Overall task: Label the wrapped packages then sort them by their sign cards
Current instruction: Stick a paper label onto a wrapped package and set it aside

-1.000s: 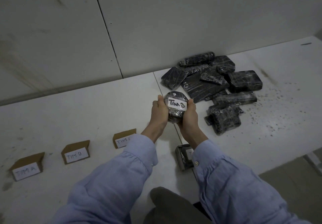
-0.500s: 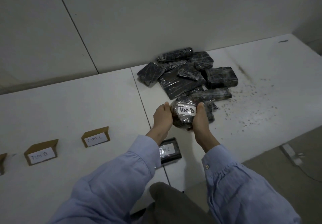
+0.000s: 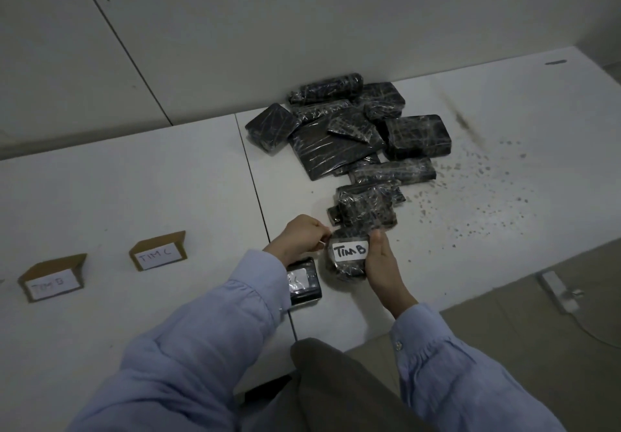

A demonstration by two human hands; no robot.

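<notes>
A round black wrapped package (image 3: pixel 346 268) with a white label reading "TIM B" sits low over the white table (image 3: pixel 168 179). My right hand (image 3: pixel 381 263) grips its right side, thumb on the front. My left hand (image 3: pixel 300 240) is just left of it, off the package, fingers curled, and seems to pinch a small white scrap (image 3: pixel 322 244). Sign cards "TIM B" (image 3: pixel 50 283) and "TIM C" (image 3: pixel 158 256) stand at the left. A flat labelled package (image 3: pixel 304 283) lies partly under my left sleeve.
A pile of several unlabelled black wrapped packages (image 3: pixel 349 139) lies against the wall beyond my hands. Dark specks cover the table to the right. The table's front edge runs right of my right arm, with a white power strip (image 3: pixel 557 292) on the floor.
The package has come down and towards me. My left hand has let go of it and now sits curled beside it. The view has swung right, so the "TIM A" card is out of frame.
</notes>
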